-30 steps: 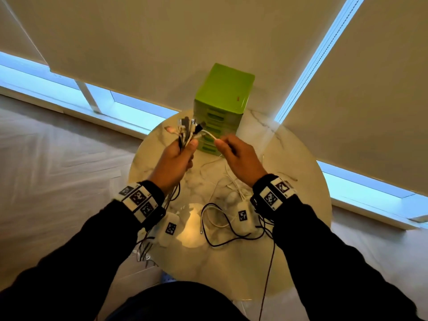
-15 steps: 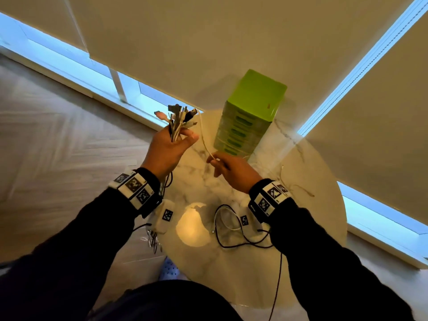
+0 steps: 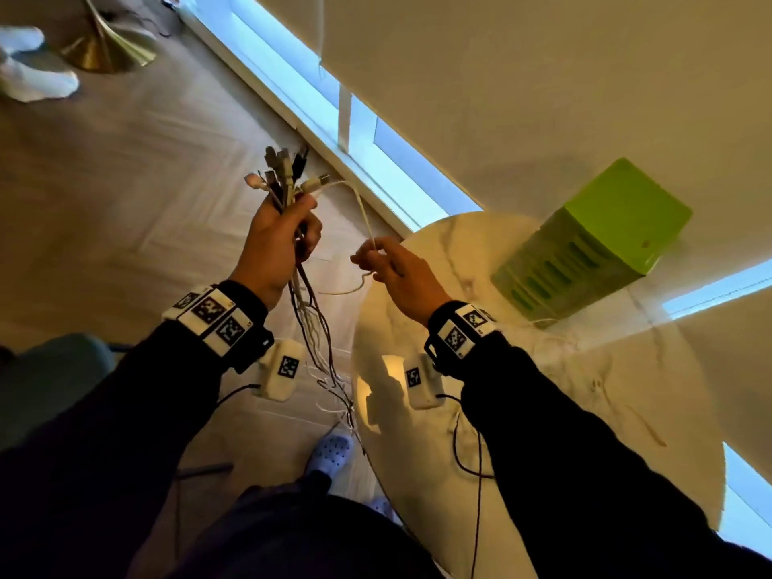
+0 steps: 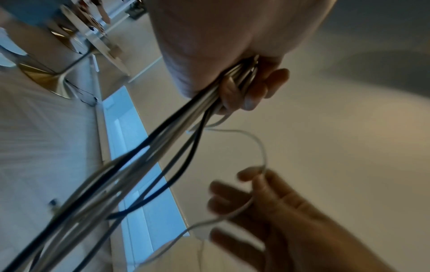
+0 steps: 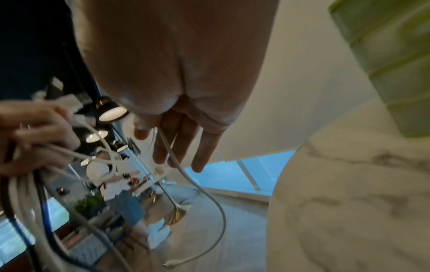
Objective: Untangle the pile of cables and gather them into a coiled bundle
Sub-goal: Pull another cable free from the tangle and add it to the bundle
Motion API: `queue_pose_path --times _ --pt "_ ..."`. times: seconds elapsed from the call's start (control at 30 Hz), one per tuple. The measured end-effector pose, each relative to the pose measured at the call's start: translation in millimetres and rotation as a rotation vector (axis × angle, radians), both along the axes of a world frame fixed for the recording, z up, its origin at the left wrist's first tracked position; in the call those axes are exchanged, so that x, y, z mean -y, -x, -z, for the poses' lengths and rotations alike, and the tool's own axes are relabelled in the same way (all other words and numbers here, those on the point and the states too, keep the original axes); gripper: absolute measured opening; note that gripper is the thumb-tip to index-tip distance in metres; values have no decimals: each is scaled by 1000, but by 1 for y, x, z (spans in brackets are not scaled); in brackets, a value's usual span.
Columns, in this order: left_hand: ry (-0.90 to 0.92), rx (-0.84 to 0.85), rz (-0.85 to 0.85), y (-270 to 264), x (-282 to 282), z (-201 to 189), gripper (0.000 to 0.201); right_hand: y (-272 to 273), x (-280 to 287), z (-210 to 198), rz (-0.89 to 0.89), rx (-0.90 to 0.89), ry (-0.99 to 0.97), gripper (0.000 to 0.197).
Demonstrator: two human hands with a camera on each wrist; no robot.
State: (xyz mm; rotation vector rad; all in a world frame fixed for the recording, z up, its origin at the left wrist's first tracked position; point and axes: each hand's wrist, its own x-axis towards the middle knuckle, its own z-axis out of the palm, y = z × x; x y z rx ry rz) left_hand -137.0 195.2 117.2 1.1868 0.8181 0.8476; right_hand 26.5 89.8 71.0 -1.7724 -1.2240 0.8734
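Cables [image 3: 288,190] stand bunched in the left hand [image 3: 273,240] in the head view, plug ends fanned upward and the long tails hanging past the rim of the marble worktop [image 3: 543,411] toward the floor; the right hand [image 3: 397,269] pinches one thin white cable [image 3: 363,211] that arcs over from the bunch, beside a green drawer box [image 3: 593,244]. From the left wrist, that hand's fingers [image 4: 256,88] are curled tight round the mixed black and pale strands, while the white strand loops loosely across to the other hand. From the right wrist, thumb and fingers [image 5: 163,143] nip the white cable lightly, the rest of the hand nearly straight, and its free connector end [image 5: 172,265] dangles below (blurred, type unclear). The risk, as I judge it, is that the dangling tails snag on the worktop rim or knot together when coiling starts, and that so light a pinch lets the white strand slip away.
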Motion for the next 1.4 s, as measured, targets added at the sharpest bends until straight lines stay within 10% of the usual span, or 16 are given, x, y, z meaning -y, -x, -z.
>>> queue_pose_path --times 0.17,0.3,0.43,0.63,0.97,1.13,1.3,1.4 --pt "61 -46 21 35 -12 12 18 31 -12 54 -224 395 664 64" --pt "94 -73 83 51 -17 25 20 53 -24 38 -256 356 297 95" --pt "89 -70 154 50 -18 27 20 79 -40 9 -443 160 87 82" --pt "-96 -248 215 39 -25 17 24 80 -46 15 -182 194 -82 22" --pt "-222 -366 38 17 -41 33 36 77 -31 27 161 -141 -148 20" --pt "-33 -150 33 11 -42 31 23 62 -13 50 285 -330 77 19" --pt "8 -62 57 15 -47 20 30 32 2 44 -473 357 786 37" --pt "-33 -97 150 11 -39 16 31 27 -10 17 -300 452 710 67"
